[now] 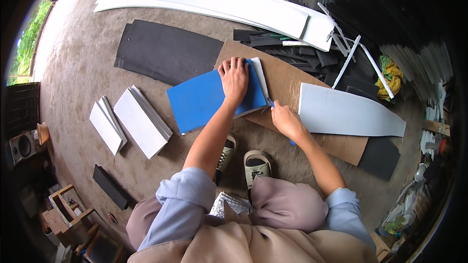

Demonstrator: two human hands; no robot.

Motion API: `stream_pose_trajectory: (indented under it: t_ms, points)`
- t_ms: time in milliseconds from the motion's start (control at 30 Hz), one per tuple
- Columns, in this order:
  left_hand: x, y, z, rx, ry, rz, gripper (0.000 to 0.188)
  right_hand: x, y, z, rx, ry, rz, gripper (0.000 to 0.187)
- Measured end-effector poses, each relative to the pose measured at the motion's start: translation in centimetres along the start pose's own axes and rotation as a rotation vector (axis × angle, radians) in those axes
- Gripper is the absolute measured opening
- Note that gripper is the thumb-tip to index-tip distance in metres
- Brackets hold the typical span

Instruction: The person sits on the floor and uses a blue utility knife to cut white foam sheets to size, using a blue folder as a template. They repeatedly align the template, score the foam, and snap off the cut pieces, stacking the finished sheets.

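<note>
A blue rectangular board [204,95] lies at an angle, partly over a brown wooden sheet [282,70]. My left hand [234,80] presses down on it near its right end, fingers bent over the far edge. A narrow white strip [260,75] sticks out from under the blue board along its right edge. My right hand [287,118] is closed round a blue-handled utility knife [292,142]. The knife's tip is at the board's near right corner, beside the white strip; most of the handle is hidden in my fist.
Folded white sheets [143,122] stand on the concrete floor at left. A black sheet [168,48] lies beyond the board, with long white sheets [209,0] further back. A pale sheet [346,112] rests on the wood at right. Black offcuts [312,56] are heaped at back right.
</note>
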State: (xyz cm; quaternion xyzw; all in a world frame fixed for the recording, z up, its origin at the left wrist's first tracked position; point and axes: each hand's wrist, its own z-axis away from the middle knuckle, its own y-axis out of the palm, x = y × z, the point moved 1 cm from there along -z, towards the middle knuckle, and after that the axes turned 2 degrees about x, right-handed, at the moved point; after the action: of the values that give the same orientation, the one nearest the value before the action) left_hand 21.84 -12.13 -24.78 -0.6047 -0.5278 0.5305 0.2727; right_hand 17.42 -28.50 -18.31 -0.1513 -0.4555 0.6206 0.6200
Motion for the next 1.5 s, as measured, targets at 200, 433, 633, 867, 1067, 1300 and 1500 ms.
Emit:
stream_pose_trajectory:
  t_ms: [200, 433, 633, 867, 1067, 1300, 1500]
  points:
    - [-0.3, 0.0, -0.1, 0.031, -0.014, 0.022, 0.023, 2.1, -2.5, -8.9, -0.194, -0.047, 0.017, 0.025]
    - [0.5, 0.4, 0.1, -0.046, 0.008, -0.011, 0.021, 4.3, -1.8, -12.1, -0.178, -0.005, -0.014, 0.028]
    - [-0.1, 0.5, 0.2, 0.008, -0.013, 0.003, 0.023, 3.1, -1.5, -10.7, -0.010, 0.096, -0.052, 0.032]
    - [0.4, 0.6, 0.2, -0.057, -0.004, -0.033, 0.020, 0.5, 2.6, 0.9, 0.060, 0.113, -0.066, 0.027]
    - [0.4, 0.2, 0.0, -0.053, 0.004, 0.043, 0.020, -1.3, 0.4, -0.4, -0.166, 0.051, -0.179, 0.028]
    - [0.3, -0.2, -0.1, -0.004, -0.053, 0.130, 0.020, -1.6, 2.3, -8.2, -0.468, -0.022, -0.416, 0.029]
    - [0.6, -0.7, 0.1, -0.029, -0.049, 0.152, 0.036, -1.4, 2.7, -10.2, -0.318, 0.158, -0.836, 0.034]
